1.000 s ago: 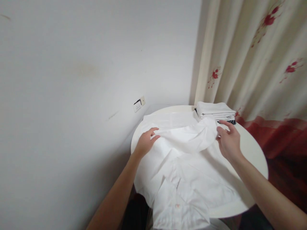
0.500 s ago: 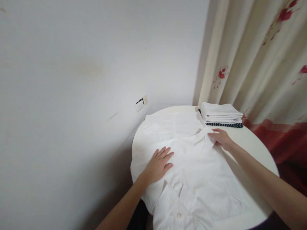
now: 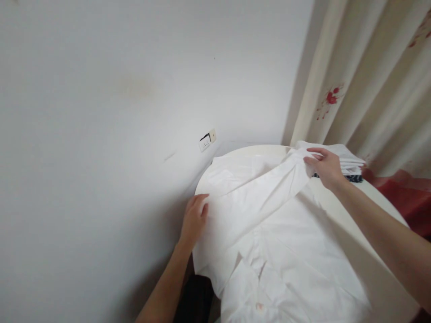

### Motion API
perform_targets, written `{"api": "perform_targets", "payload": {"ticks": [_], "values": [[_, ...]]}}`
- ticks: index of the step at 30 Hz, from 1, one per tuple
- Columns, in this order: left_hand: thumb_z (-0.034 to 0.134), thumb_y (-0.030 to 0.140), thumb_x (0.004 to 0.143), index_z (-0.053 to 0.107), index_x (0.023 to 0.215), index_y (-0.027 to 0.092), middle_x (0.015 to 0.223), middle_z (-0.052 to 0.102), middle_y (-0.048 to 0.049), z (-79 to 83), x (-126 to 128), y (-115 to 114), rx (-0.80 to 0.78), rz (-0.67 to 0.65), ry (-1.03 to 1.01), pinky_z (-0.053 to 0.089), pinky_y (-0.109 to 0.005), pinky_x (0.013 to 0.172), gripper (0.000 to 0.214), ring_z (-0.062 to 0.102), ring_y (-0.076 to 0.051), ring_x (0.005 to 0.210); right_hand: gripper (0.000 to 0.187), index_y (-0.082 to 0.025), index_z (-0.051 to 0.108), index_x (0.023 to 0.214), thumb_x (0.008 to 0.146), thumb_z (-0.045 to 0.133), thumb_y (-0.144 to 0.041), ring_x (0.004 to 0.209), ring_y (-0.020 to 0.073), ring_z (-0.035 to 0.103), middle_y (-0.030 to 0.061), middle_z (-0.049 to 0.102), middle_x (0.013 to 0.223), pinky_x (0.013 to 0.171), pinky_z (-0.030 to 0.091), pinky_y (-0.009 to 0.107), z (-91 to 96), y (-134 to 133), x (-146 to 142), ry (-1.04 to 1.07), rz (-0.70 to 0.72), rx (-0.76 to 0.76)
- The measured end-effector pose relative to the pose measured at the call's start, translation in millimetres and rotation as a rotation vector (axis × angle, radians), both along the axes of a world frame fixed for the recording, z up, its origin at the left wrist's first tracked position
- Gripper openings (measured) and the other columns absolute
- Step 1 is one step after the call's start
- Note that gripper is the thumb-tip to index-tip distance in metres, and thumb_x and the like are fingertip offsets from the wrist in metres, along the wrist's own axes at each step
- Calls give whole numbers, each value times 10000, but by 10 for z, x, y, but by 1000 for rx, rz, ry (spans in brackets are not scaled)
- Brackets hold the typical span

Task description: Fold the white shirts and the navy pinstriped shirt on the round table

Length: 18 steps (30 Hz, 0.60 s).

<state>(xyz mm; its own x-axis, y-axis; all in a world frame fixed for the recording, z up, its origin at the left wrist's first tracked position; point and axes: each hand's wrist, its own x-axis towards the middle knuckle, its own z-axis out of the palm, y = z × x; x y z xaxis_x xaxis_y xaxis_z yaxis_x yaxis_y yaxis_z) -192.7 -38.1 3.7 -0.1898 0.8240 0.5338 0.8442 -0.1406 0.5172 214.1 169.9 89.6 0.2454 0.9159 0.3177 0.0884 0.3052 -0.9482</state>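
Note:
A white collared shirt (image 3: pixel 269 242) lies spread over the round white table (image 3: pixel 377 251), its collar toward me. At the far right, my right hand (image 3: pixel 325 167) pinches the far edge of the shirt between thumb and fingers and holds it raised, so a loose flap slants across the cloth. My left hand (image 3: pixel 195 220) is at the shirt's left side, fingers curled and closed on the fabric near the table's edge. Part of the raised cloth is slightly blurred.
A stack of folded white cloths (image 3: pixel 350 157) with a dark patterned piece beneath stands behind my right hand. A wall with a socket (image 3: pixel 204 143) borders the table on the left. A cream curtain (image 3: pixel 363 98) with red flowers hangs at the right.
My right hand has lifted the shirt's edge up and away from me. My left hand, flat on the shirt before, has moved left to its side and closed on the cloth.

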Motion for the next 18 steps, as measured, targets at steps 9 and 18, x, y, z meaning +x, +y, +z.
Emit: {"api": "perform_targets", "payload": {"ticks": [9,18], "values": [[499,652,863,635,840,219,811,706,-75,-403,-398,-757,-279,188,-465,574,-444,798,454,690,-267,819,338,-171,728,968,635,788,-174,573,123,599,9,702,723,545,472,240,75,331,-312,-24,62,-3],[700,604,812,737,1049,167,998,769,-118,-287,-154,-1112,-580,-180,-994,589,-443,827,499,731,-298,907,382,-159,723,988,609,745,-117,566,123,585,1,689,706,559,468,248,-209,724,-306,24,48,-73]]}}
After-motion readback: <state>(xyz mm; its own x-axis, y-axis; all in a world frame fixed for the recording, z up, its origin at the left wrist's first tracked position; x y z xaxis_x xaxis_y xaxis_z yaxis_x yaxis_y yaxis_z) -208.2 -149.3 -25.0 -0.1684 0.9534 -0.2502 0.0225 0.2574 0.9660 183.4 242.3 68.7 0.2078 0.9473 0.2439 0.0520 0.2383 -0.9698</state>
